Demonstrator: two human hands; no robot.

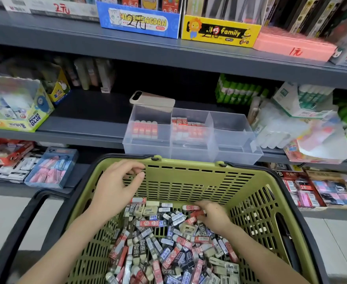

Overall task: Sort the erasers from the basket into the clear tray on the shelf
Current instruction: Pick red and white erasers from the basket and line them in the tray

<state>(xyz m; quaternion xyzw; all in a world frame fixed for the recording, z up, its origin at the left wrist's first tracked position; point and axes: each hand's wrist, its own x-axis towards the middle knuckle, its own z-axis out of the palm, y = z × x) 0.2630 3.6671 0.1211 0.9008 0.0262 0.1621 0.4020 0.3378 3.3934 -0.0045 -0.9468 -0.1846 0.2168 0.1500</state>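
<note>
Digging hand: right hand [213, 219], palm down at the far edge of the loose heap; fingers curled round a red-sleeved eraser [198, 214]
Erasers: loose erasers [168, 253] in red, black, blue and white sleeves, heaped over the floor of the container below
Basket: green slatted shopping basket [189, 181] with black handles, just in front of and below the tray
Other hand: left hand [117, 186] held above the heap, close to the basket's far wall; fingers loosely bent, thumb out, nothing seen in it
Tray: clear tray [236, 154] of three compartments at the front edge of the middle shelf [82, 128]; a row of red-sleeved erasers stands in the left compartment; more are stacked in the middle one
Phone: smartphone [152, 99], camera side up, lying across the tray's back left rim
Neighbours: Power Glue box [31, 119] well to the left of the tray; green glue sticks [238, 93] behind it on the right
</note>
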